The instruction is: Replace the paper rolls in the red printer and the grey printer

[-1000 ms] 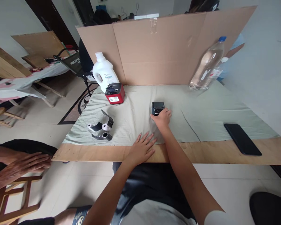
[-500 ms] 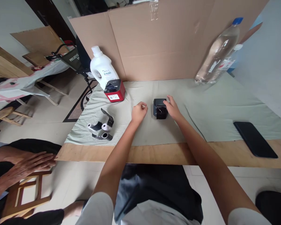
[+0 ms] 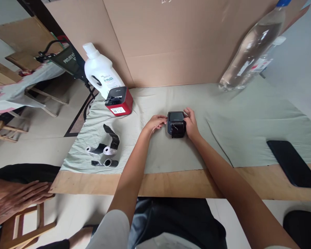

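A small black box-shaped device (image 3: 176, 117), which looks like a portable printer, sits on the cloth in front of me. A shiny black strip (image 3: 178, 130) covers its near face. My right hand (image 3: 191, 125) grips its right side, thumb by the front corner. On the left edge, my left hand (image 3: 156, 123) has its fingers pinched together, fingertips at the device's side. To the left lie several small paper rolls: a white-ended roll (image 3: 108, 150) with a long black tail, another white roll (image 3: 88, 149), and a dark roll (image 3: 111, 163).
A red and black printer (image 3: 121, 101) stands before a white detergent bottle (image 3: 102, 71). Large clear bottles (image 3: 251, 52) lean at the back right by a cardboard wall (image 3: 168, 48). A black phone (image 3: 294, 162) lies at the right edge. Another person's hands (image 3: 23, 202) rest at lower left.
My left hand has come rightward to the device's left edge. My right hand has settled lower along its right side. The camera view has tilted down and moved closer.
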{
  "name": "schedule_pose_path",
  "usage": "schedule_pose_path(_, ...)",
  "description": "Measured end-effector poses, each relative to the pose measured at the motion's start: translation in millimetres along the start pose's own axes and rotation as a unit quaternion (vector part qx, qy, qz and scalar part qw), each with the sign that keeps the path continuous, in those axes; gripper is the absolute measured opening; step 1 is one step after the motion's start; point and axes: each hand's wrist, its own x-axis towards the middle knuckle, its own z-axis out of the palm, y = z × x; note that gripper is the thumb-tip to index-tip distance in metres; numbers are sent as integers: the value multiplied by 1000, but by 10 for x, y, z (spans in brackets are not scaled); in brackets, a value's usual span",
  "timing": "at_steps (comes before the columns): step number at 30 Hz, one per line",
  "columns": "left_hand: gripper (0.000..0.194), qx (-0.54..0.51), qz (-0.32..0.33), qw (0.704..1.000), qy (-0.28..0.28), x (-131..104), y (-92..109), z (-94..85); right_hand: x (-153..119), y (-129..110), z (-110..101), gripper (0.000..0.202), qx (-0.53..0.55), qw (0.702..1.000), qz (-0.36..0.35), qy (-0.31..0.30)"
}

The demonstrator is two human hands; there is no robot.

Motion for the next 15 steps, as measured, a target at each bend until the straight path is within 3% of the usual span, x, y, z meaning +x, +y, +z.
schedule_pose_path(9,11,2,8,1000,4,24,-11,44,2,40,-30,74,-55,998,-26,-31)
schedule_pose_path(15,15,25,-6,1000,11,-14,21,79,-10,-12,-28,75,-39,999,-10,-22)
